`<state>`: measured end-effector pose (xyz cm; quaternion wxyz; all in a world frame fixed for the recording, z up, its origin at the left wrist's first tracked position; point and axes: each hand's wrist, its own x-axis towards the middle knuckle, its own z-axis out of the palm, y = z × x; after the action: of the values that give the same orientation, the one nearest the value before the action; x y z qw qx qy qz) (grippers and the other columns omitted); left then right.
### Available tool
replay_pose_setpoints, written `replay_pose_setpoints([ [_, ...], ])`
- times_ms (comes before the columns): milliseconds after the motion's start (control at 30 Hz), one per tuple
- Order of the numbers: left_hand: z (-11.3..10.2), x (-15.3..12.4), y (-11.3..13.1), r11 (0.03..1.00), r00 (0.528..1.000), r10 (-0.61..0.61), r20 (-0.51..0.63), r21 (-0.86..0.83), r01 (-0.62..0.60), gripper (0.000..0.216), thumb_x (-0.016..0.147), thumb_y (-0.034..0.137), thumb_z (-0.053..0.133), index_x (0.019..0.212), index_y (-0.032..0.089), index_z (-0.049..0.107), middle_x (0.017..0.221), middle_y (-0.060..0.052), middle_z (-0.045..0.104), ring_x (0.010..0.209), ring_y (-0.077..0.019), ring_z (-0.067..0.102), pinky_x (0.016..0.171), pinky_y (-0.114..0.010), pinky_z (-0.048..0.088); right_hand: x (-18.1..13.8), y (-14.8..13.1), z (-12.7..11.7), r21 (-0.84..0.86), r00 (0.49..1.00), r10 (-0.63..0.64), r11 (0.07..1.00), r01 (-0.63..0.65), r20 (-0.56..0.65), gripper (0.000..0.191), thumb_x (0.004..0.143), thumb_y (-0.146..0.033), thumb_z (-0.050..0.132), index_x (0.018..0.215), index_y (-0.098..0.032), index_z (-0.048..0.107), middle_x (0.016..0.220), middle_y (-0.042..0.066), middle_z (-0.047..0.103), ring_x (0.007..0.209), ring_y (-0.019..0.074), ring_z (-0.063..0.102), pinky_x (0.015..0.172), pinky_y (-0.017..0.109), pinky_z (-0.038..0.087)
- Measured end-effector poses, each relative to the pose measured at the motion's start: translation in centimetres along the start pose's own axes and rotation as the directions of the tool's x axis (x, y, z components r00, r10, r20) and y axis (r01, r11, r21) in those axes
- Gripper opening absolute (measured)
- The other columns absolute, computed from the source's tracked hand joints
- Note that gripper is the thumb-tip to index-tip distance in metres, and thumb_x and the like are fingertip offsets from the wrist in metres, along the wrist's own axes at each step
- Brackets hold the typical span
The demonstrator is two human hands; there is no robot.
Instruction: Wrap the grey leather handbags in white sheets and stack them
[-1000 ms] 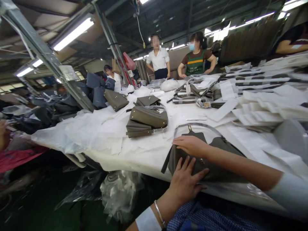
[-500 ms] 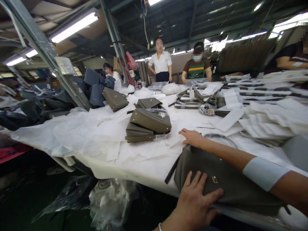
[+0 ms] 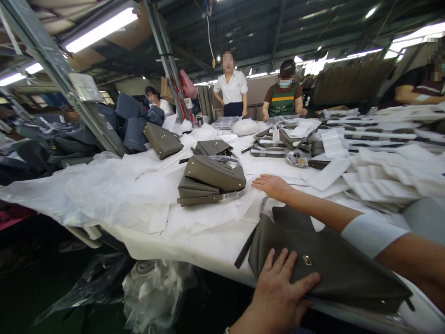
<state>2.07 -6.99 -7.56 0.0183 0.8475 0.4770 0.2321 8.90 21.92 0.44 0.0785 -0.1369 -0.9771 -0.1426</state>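
An olive-grey handbag [image 3: 330,269] lies flat at the near edge of a long white-covered table [image 3: 194,241]. My left hand [image 3: 281,292] rests open on its front lower corner, fingers spread. My right hand [image 3: 273,185] reaches out over the white paper beyond the bag, fingers stretched flat and holding nothing. A stack of olive bags [image 3: 210,181] sits just left of that hand.
More olive bags [image 3: 162,139] and blue bags [image 3: 130,120] lie further back. White sheets and folded pieces [image 3: 382,171] pile up on the right. Several people stand or sit at the far end and sides. Plastic bags [image 3: 156,292] hang under the table edge.
My right hand has left the bag's top and reached forward over the paper. The bag has slid closer to me under my left hand.
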Motion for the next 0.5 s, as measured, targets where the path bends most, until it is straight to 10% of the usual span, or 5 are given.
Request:
replay_pose_setpoints([
  [300, 0.6, 0.4, 0.1, 1.000, 1.000, -0.015, 0.007, 0.001, 0.015, 0.056, 0.097, 0.048, 0.050, 0.150, 0.044, 0.034, 0.160, -0.007, 0.034, 0.147, -0.0283, 0.032, 0.118, -0.054, 0.029, -11.6, -6.3, -9.5, -0.133, 0.975, 0.147, 0.976, -0.170, -0.167, 0.046, 0.086, -0.005, 0.048, 0.128, -0.015, 0.063, 0.124, 0.010, 0.070, 0.103, 0.0225, 0.070, 0.084, 0.034, 0.054],
  [500, 1.7, 0.0, 0.3, 0.999, 0.999, -0.041, 0.023, 0.023, 0.041, 0.056, 0.096, 0.041, 0.056, 0.149, 0.036, 0.040, 0.147, -0.006, 0.053, 0.132, -0.0297, 0.052, 0.111, -0.051, 0.043, -18.8, -13.8, -9.7, 0.100, 0.980, 0.169, 0.979, -0.179, 0.105, 0.042, 0.083, -0.019, 0.060, 0.125, -0.019, 0.066, 0.131, 0.011, 0.066, 0.103, 0.0269, 0.067, 0.081, 0.039, 0.054],
])
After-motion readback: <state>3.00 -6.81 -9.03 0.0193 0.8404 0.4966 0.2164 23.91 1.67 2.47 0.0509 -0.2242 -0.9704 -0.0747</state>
